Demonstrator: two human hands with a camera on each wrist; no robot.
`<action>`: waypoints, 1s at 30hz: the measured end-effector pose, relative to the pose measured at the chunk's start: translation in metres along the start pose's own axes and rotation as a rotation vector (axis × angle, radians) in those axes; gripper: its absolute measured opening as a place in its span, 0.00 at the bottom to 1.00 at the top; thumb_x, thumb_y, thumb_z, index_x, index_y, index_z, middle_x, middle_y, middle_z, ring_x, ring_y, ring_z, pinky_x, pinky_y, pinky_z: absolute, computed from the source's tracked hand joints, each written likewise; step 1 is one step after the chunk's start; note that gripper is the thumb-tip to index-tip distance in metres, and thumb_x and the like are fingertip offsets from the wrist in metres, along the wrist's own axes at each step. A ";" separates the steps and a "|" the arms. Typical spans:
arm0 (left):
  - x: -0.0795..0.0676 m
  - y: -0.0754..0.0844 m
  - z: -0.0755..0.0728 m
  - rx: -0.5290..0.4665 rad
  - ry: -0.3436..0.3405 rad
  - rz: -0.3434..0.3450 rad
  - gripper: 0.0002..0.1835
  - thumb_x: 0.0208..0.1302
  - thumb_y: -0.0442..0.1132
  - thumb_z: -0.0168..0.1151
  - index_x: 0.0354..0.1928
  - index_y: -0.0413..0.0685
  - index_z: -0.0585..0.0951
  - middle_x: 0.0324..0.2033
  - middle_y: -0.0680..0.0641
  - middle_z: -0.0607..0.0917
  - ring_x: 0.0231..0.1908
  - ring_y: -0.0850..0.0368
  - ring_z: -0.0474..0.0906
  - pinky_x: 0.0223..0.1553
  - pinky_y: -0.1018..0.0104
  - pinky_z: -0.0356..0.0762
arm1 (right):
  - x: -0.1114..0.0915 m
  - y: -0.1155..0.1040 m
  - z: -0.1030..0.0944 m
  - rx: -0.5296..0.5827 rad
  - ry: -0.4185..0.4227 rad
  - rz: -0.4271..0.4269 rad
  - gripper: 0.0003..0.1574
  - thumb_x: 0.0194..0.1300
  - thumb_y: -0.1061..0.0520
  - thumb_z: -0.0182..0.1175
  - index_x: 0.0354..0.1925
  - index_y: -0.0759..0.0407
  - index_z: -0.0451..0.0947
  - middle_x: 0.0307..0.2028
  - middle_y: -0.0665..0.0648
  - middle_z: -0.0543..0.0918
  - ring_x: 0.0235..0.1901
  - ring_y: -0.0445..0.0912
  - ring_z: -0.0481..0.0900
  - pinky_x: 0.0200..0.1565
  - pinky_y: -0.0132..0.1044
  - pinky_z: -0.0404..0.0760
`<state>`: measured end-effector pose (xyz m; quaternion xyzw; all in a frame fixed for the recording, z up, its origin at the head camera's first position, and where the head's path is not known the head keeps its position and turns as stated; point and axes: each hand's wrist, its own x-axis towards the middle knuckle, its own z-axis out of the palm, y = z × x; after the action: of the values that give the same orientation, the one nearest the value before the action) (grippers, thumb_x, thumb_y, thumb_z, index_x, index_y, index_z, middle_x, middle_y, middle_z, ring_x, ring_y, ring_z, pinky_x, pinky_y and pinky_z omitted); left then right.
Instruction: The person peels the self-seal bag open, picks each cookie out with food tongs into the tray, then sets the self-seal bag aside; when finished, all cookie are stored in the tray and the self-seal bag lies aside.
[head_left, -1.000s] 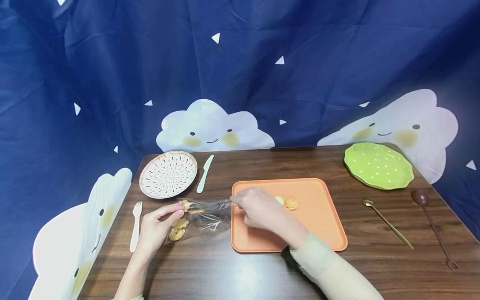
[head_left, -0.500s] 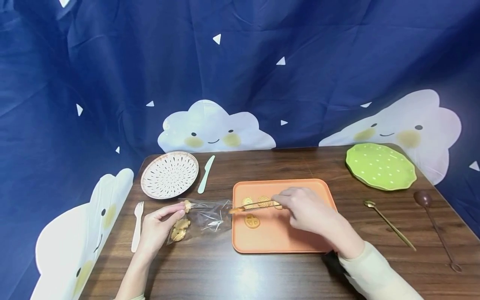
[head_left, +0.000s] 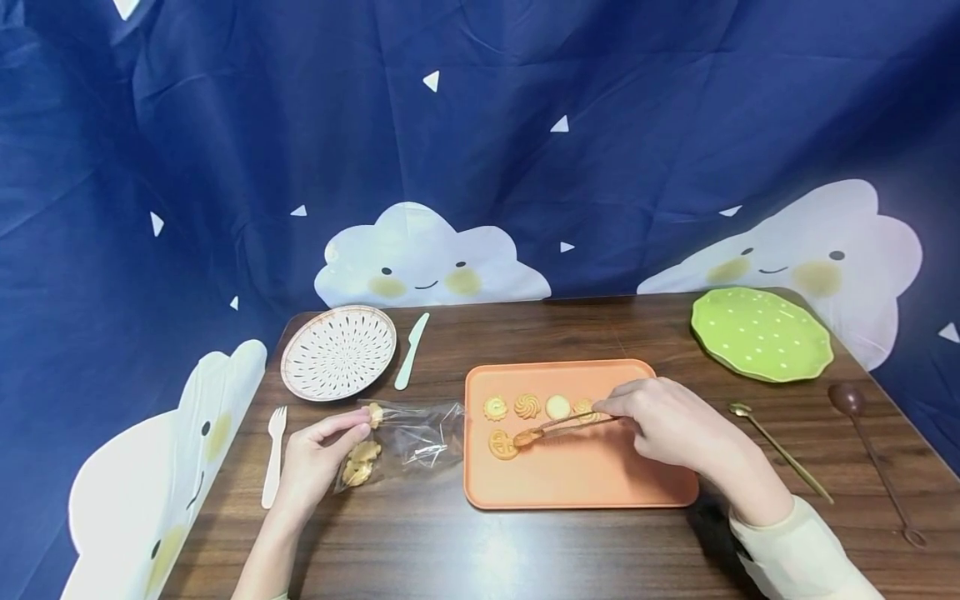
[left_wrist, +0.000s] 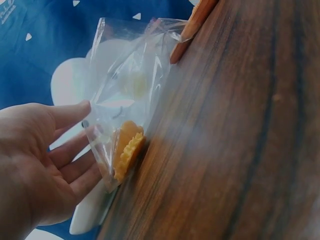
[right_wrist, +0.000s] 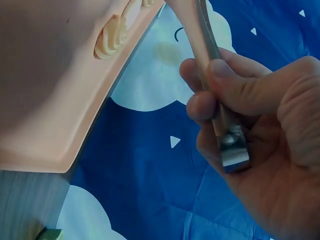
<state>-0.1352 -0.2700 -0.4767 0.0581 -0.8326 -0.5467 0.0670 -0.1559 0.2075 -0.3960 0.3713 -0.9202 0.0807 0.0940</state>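
Observation:
My left hand [head_left: 318, 454] pinches the edge of a clear plastic bag [head_left: 427, 433] lying on the table. Several cookies [left_wrist: 129, 150] are inside the bag, at the end near my fingers. In my right hand [head_left: 678, 425] is a pair of metal tongs [right_wrist: 202, 45], gripped between thumb and fingers and reaching left over the orange tray [head_left: 577, 487]. At the tongs' tips is a golden-brown cookie [head_left: 528, 437], right beside a round cookie with cutouts [head_left: 501, 445]. Whether it touches the tray cannot be seen. Behind, several cookies [head_left: 527, 407] lie in a row on the tray.
A patterned white plate [head_left: 339, 353] and a pale green knife [head_left: 411, 352] lie at the back left, a white fork [head_left: 273, 457] beside my left hand. To the right are a green dotted plate [head_left: 761, 333], a gold spoon [head_left: 780, 452] and a brown ladle [head_left: 873, 458].
My right hand has moved right, drawing the tongs and a cookie out of the bag and over the tray, beside the round cookie. My left hand has stayed at the bag.

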 end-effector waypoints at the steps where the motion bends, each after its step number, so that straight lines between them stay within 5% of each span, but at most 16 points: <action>1: 0.000 0.000 0.000 -0.001 0.000 0.000 0.14 0.60 0.47 0.74 0.47 0.53 0.90 0.48 0.50 0.92 0.50 0.76 0.84 0.52 0.83 0.80 | 0.000 0.000 -0.001 0.008 -0.010 0.004 0.30 0.41 0.75 0.63 0.41 0.49 0.89 0.30 0.42 0.86 0.28 0.35 0.78 0.29 0.36 0.80; 6: -0.001 0.002 0.000 0.000 -0.003 -0.003 0.14 0.60 0.48 0.74 0.47 0.54 0.89 0.49 0.51 0.91 0.51 0.76 0.84 0.52 0.83 0.80 | -0.001 0.003 -0.005 0.069 -0.083 0.068 0.30 0.41 0.75 0.63 0.38 0.46 0.87 0.27 0.39 0.81 0.25 0.34 0.68 0.27 0.29 0.69; 13: -0.001 0.002 -0.001 -0.002 -0.005 -0.013 0.15 0.60 0.48 0.75 0.47 0.54 0.89 0.50 0.50 0.91 0.50 0.76 0.84 0.51 0.83 0.81 | -0.004 0.003 -0.011 0.130 -0.122 0.144 0.30 0.45 0.75 0.60 0.45 0.52 0.87 0.34 0.42 0.85 0.29 0.36 0.77 0.31 0.29 0.74; 22: 0.000 0.003 -0.002 0.010 0.006 0.020 0.13 0.61 0.46 0.74 0.47 0.54 0.90 0.48 0.50 0.91 0.50 0.76 0.84 0.52 0.83 0.80 | 0.021 -0.013 0.001 0.188 -0.021 -0.031 0.28 0.55 0.74 0.61 0.51 0.51 0.84 0.34 0.43 0.84 0.33 0.33 0.77 0.37 0.32 0.82; 30: -0.004 0.005 -0.001 -0.001 0.007 0.064 0.13 0.60 0.45 0.75 0.46 0.51 0.90 0.49 0.49 0.91 0.50 0.75 0.85 0.52 0.83 0.81 | 0.060 -0.049 0.022 0.183 -0.115 -0.064 0.19 0.64 0.66 0.62 0.52 0.52 0.83 0.36 0.45 0.86 0.36 0.37 0.82 0.43 0.39 0.86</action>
<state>-0.1312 -0.2677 -0.4716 0.0333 -0.8334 -0.5446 0.0876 -0.1668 0.1281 -0.3996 0.4116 -0.9005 0.1401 0.0095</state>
